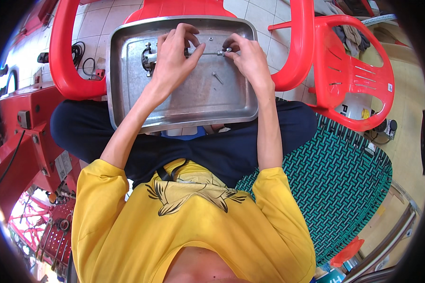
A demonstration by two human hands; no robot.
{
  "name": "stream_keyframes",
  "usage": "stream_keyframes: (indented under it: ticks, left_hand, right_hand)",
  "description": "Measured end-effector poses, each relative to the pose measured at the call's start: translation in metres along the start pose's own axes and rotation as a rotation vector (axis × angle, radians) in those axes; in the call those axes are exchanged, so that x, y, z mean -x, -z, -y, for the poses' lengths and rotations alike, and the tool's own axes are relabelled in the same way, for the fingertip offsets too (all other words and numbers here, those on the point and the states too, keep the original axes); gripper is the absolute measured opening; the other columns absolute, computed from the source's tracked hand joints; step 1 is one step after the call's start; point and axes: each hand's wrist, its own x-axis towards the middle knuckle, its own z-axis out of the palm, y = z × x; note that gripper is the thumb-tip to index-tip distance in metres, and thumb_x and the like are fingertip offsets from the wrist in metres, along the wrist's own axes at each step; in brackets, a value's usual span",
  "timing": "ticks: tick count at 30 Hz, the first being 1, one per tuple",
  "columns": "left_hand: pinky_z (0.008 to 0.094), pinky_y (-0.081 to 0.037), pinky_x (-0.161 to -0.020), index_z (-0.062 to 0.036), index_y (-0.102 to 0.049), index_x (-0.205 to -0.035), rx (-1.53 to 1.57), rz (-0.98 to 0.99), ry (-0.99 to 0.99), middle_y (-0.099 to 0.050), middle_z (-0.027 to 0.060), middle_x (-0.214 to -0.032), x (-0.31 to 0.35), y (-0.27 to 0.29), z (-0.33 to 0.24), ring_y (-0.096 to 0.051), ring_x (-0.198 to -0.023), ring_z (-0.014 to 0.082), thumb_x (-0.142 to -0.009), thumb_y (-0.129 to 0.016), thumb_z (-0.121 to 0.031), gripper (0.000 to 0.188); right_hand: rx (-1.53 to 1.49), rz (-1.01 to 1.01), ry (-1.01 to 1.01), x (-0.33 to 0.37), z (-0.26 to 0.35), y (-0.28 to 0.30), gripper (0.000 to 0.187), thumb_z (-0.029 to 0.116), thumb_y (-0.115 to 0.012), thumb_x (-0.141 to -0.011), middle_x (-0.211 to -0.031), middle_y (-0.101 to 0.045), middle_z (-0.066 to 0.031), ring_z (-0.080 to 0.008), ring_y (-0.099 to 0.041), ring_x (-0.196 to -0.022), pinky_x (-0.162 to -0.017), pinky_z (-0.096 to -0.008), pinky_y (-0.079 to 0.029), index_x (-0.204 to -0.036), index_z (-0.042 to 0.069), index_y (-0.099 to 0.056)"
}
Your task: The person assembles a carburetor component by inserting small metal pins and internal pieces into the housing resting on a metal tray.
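A rectangular metal tray (174, 109) rests in front of me, above my crossed legs. Over its left half, my left hand (177, 52) is curled round a silver and black mechanical part (148, 58) with a thin metal rod (208, 54) pointing right. The hand covers the part's middle. At the rod's far end, the fingers of my right hand (243, 54) pinch a small metal fitting (228, 50), beside a nut (220, 53) on the rod. A loose bolt (217, 77) lies on the tray floor, and a small nut (211, 38) sits near the back rim.
The tray stands between the arms of a red plastic chair (295, 52). Another red chair (335, 85) is at the right. A green woven seat (316, 188) spreads at my lower right. Red metal machinery (28, 127) stands to the left, with a black cable (79, 54) on the tiles.
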Motion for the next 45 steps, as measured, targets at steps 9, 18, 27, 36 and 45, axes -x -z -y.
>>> stream_keyframes:
  ticks: [9,18,27,36,45]
  left_hand:
    - [0.0354,-0.049,-0.078,-0.0021,-0.059,-0.114,0.027,0.012,-0.007,-0.072,0.0058,-0.088,0.001,-0.002,0.001,-0.064,-0.080,0.0212,-0.090,-0.074,-0.019,0.034]
    - [0.0344,-0.050,-0.075,-0.0020,-0.060,-0.114,0.049,0.018,0.017,-0.072,0.0065,-0.089,-0.001,-0.001,0.001,-0.064,-0.081,0.0209,-0.090,-0.074,-0.018,0.033]
    - [0.0352,-0.049,-0.080,-0.0028,-0.060,-0.114,0.017,-0.009,-0.007,-0.072,0.0051,-0.090,0.001,0.000,0.002,-0.064,-0.082,0.0193,-0.090,-0.074,-0.018,0.032]
    - [0.0363,-0.047,-0.087,-0.0039,-0.060,-0.115,0.032,0.017,-0.001,-0.072,0.0051,-0.091,0.000,0.001,-0.001,-0.065,-0.085,0.0213,-0.091,-0.074,-0.019,0.032]
    - [0.0365,-0.050,-0.082,-0.0033,-0.060,-0.116,0.032,0.026,0.014,-0.073,0.0066,-0.093,0.000,-0.001,0.002,-0.064,-0.084,0.0202,-0.091,-0.074,-0.021,0.033]
  right_hand:
    - [0.168,-0.027,0.024,0.002,0.006,0.003,0.016,0.012,-0.076,-0.081,-0.089,-0.076,-0.0138,-0.0359,-0.072,-0.086,-0.076,-0.0454,-0.055,-0.096,0.009,-0.074]
    - [0.278,-0.022,0.048,-0.001,0.003,-0.007,0.017,0.017,-0.078,-0.080,-0.086,-0.075,-0.0116,-0.0337,-0.072,-0.085,-0.074,-0.0444,-0.055,-0.095,0.012,-0.073]
    - [0.195,-0.091,-0.036,-0.003,0.006,0.002,0.021,0.015,-0.079,-0.081,-0.086,-0.074,-0.0125,-0.0354,-0.072,-0.087,-0.075,-0.0457,-0.055,-0.100,0.012,-0.072]
    - [0.238,-0.075,-0.027,-0.002,0.001,-0.005,0.019,0.016,-0.077,-0.083,-0.089,-0.075,-0.0120,-0.0348,-0.072,-0.088,-0.075,-0.0458,-0.055,-0.101,0.012,-0.072]
    - [0.279,-0.044,0.007,-0.003,0.000,-0.010,0.018,0.018,-0.077,-0.083,-0.088,-0.075,-0.0126,-0.0347,-0.072,-0.088,-0.075,-0.0458,-0.055,-0.098,0.010,-0.072]
